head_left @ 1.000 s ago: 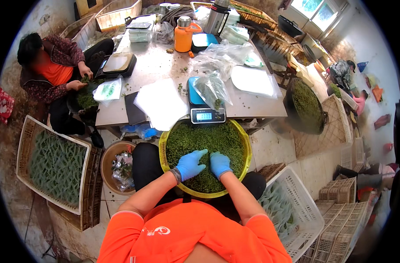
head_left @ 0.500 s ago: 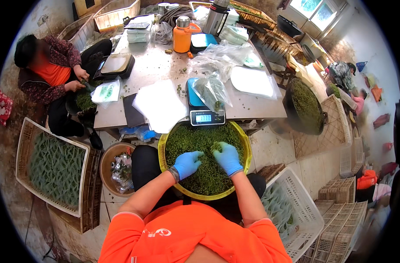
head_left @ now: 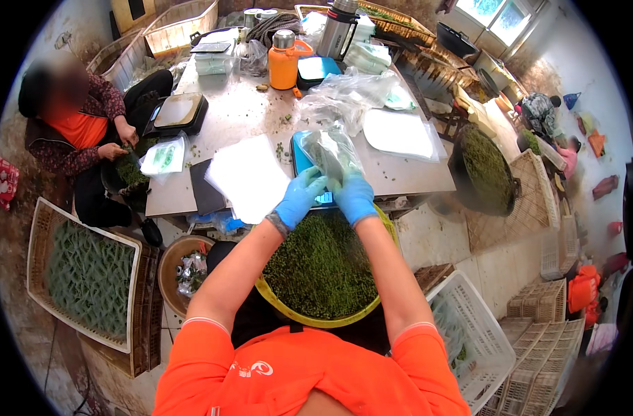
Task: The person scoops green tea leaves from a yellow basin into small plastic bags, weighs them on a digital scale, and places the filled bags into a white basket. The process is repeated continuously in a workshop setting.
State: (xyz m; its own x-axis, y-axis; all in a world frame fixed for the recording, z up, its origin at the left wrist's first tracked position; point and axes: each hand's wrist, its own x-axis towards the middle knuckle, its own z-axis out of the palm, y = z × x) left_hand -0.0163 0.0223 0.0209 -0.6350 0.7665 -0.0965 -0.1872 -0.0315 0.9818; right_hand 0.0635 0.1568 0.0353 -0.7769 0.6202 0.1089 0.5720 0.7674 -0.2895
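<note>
Well left of the yellow tub [head_left: 330, 323] stands a crate [head_left: 134, 298] of filled clear bags, and a co-worker [head_left: 81, 132] sits farther off than it on that side, both hands at some greens. Between crate and tub is a brown basin [head_left: 165, 267] of scraps. White sheets [head_left: 250, 182] lie fanned out beyond the tub's left part, reaching the near edge of the surface [head_left: 240, 111]. Just beyond the tub's middle is the left hand [head_left: 300, 196], gloved in blue, its forearm slanting inward across the tub's left rim; its fingers are bent at the near end of a clear bag [head_left: 335, 154]. That bag, with greens inside, is beyond the tub, over a blue-topped scale [head_left: 299, 156]; its long axis runs away from the tub, leaning slightly left at the far end, and its near end points to the tub. The right hand [head_left: 356, 197], also gloved, meets the bag from the tub's right half, back upward, forearm angled inward. Whether either hand's fingers grip the film or only touch it, I cannot tell. Rightward of the tub, bare surface edge runs on below a pile of white sheets in film [head_left: 400, 130], tiled floor separates tub from a greens-filled wok [head_left: 458, 166], and a white crate [head_left: 493, 347] bounds the near side.
</note>
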